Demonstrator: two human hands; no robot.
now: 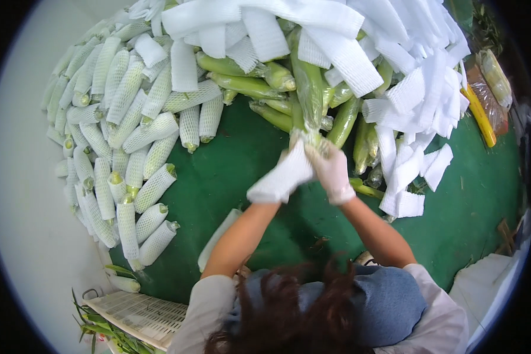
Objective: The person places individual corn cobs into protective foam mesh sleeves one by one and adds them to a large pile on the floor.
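Observation:
My left hand [287, 155], mostly hidden behind a white foam net sleeve [281, 175], is closed on that sleeve. Pinched in my gloved right hand [329, 163] is the lower end of a long green vegetable in clear film [309, 88], perhaps an ear of corn in its husk. The sleeve's upper end meets that wrapped end between the hands. Beyond them lies a heap of green wrapped ears [248, 86], partly covered by loose foam sleeves [345, 57].
Many sleeved ears [126, 88] are piled on the left by a pale wall. One sleeved piece [219, 234] lies near my left forearm on the green surface [230, 177]. A white slatted crate [137, 314] stands lower left; a yellow tool or handle [480, 115] lies at right.

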